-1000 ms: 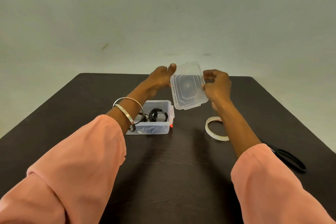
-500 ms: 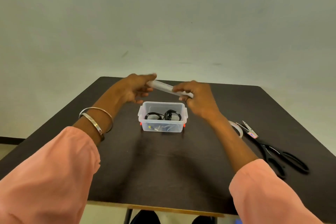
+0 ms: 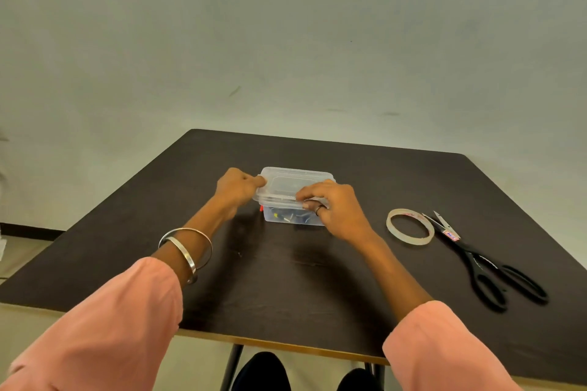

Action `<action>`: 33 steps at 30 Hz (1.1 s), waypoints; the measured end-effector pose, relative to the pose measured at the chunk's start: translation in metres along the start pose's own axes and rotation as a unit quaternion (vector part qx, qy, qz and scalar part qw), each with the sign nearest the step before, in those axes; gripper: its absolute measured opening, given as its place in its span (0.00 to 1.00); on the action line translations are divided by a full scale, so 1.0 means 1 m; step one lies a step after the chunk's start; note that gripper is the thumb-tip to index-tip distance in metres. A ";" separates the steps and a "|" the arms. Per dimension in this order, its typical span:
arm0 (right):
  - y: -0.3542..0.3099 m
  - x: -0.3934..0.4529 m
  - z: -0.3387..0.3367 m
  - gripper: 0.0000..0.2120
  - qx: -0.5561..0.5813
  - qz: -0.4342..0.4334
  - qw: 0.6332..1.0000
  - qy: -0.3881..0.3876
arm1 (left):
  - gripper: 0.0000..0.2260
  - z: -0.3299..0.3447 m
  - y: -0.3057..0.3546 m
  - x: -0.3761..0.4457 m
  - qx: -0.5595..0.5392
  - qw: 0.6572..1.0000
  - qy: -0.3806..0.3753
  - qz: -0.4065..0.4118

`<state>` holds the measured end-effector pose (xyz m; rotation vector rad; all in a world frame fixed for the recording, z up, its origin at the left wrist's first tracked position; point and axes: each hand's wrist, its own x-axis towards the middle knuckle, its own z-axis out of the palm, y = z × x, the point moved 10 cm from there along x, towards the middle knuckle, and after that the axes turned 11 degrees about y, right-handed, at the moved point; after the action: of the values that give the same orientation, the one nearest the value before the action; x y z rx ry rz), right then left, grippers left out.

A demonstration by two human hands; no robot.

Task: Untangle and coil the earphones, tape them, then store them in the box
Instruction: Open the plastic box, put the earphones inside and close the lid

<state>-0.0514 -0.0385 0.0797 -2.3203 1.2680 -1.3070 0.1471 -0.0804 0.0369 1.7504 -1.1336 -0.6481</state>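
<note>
With the lid (image 3: pixel 293 182) on the box (image 3: pixel 292 216), your left hand (image 3: pixel 236 189) and right hand (image 3: pixel 333 205) grip its edges; only latching seems left.

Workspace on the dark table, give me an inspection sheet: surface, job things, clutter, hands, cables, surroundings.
Surface: dark table, matte, light edge strip along the near side.
Job's things: clear box with lid set on top; the earphones inside show only as dark and coloured shapes through the wall. Tape roll lies flat to the right, its far edge touching the scissors.
Clutter: nothing seen.
Hands: left hand grips the lid's left edge; right hand curls over its near right corner.
Cables: nothing seen loose outside the box.
Surroundings: plain pale wall behind; table legs and dark shoes show below the near edge.
</note>
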 end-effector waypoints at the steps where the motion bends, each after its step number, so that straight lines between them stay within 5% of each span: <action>1: 0.006 -0.002 -0.008 0.08 0.007 0.026 0.999 0.025 | 0.12 0.000 -0.002 0.000 -0.006 1.000 0.003 -0.002; 5: 0.048 -0.012 -0.041 0.09 -0.011 0.160 0.973 0.165 | 0.12 0.004 -0.004 -0.004 -0.021 1.000 0.004 -0.003; 10: 0.083 -0.026 -0.035 0.14 0.106 0.319 0.929 0.158 | 0.11 0.007 -0.004 -0.010 -0.020 0.999 0.025 0.002; 17: 0.095 -0.030 -0.028 0.09 0.147 0.364 0.901 0.184 | 0.15 0.010 -0.007 -0.016 -0.015 1.000 0.023 -0.007; 26: 0.112 -0.041 -0.014 0.15 0.182 0.504 0.831 0.149 | 0.12 0.019 -0.029 -0.026 -0.194 0.954 -0.072 -0.218; 33: 0.108 -0.041 -0.024 0.11 0.162 0.488 0.836 0.193 | 0.16 0.005 -0.035 -0.015 -0.173 0.969 0.039 -0.173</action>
<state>-0.1434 -0.0689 0.0119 -0.8995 1.7883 -1.4114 0.1510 -0.0633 0.0027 1.6605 -0.6164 -0.9201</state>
